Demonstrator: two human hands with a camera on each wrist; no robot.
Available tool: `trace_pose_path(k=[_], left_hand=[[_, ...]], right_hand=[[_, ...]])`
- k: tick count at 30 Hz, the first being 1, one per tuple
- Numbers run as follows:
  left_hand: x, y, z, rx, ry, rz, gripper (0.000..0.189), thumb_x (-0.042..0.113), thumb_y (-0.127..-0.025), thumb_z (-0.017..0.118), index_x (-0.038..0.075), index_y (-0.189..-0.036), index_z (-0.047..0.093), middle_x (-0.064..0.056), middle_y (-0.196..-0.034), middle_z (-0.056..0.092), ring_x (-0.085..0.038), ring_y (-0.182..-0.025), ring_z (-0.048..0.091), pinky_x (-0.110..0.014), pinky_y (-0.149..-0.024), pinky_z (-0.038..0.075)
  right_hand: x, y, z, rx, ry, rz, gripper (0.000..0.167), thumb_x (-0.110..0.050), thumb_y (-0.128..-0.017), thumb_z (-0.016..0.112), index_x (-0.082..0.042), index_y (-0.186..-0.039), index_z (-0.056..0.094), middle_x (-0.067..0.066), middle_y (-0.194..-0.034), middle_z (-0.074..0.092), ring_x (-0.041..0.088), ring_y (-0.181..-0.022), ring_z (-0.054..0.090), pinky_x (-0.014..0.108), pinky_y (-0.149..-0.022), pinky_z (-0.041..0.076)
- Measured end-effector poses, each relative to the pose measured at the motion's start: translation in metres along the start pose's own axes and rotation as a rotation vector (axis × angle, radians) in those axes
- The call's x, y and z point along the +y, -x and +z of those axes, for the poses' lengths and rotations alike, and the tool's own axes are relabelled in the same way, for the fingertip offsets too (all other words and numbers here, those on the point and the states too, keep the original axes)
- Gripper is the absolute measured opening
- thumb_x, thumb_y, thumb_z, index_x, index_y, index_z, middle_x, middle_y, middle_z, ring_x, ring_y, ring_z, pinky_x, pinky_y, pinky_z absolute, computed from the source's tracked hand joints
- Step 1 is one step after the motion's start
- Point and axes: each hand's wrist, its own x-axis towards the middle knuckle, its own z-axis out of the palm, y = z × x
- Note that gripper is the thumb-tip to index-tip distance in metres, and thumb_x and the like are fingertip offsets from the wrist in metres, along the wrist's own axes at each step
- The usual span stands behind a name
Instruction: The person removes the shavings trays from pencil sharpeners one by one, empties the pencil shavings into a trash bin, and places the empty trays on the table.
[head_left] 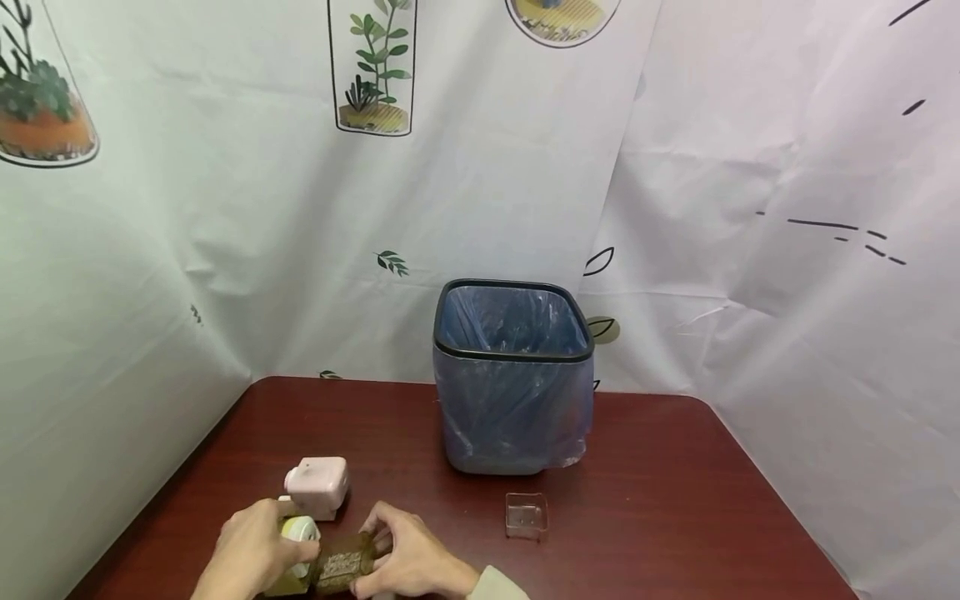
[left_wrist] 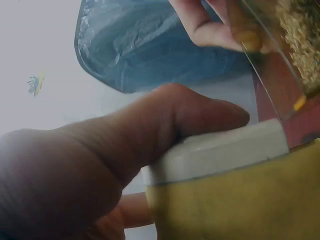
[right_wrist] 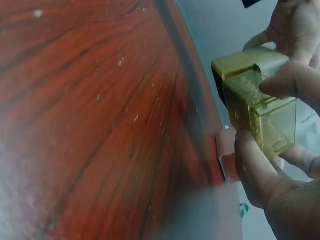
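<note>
My left hand (head_left: 249,550) grips a yellow and white pencil sharpener (left_wrist: 235,195), its thumb lying along the white part. In my right hand (head_left: 416,557) is a clear drawer (head_left: 341,568) with brownish shavings inside, pinched between thumb and fingers. The drawer is held close beside the sharpener; I cannot tell whether the two touch. A pink pencil sharpener (head_left: 321,483) stands just beyond my left hand. Farther right, a small clear drawer (head_left: 527,517) lies on the table with no shavings visible in it.
A bin (head_left: 513,417) with a dark rim and a bluish plastic liner stands at the back of the reddish-brown table (head_left: 660,500). White printed cloth (head_left: 495,192) hangs behind the table and along both sides.
</note>
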Motion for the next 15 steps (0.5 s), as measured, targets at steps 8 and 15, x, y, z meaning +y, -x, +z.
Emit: trace_pose_path(k=[8,15], left_hand=[[0.0017,-0.0015,0.0027,-0.002,-0.041,0.03,0.054,0.029,-0.057,0.078,-0.001,-0.101,0.066,-0.003,-0.079,0.061,-0.021,-0.069,0.051,-0.044,-0.069,0.039],[0.0004,-0.0041,0.003,-0.018,-0.05,0.018,0.055,0.03,-0.058,0.077,-0.003,-0.1,0.065,-0.006,-0.081,0.062,-0.021,-0.072,0.053,-0.049,-0.073,0.037]], right_hand=[[0.005,0.0012,-0.0046,-0.014,-0.108,0.018,0.04,-0.004,-0.063,0.077,-0.012,-0.095,0.054,-0.01,-0.084,0.059,-0.001,-0.073,0.06,0.016,-0.064,0.048],[0.0061,0.0031,-0.0071,-0.009,-0.157,0.028,0.043,0.001,-0.063,0.076,-0.011,-0.098,0.054,-0.008,-0.085,0.06,0.0,-0.073,0.06,0.017,-0.063,0.049]])
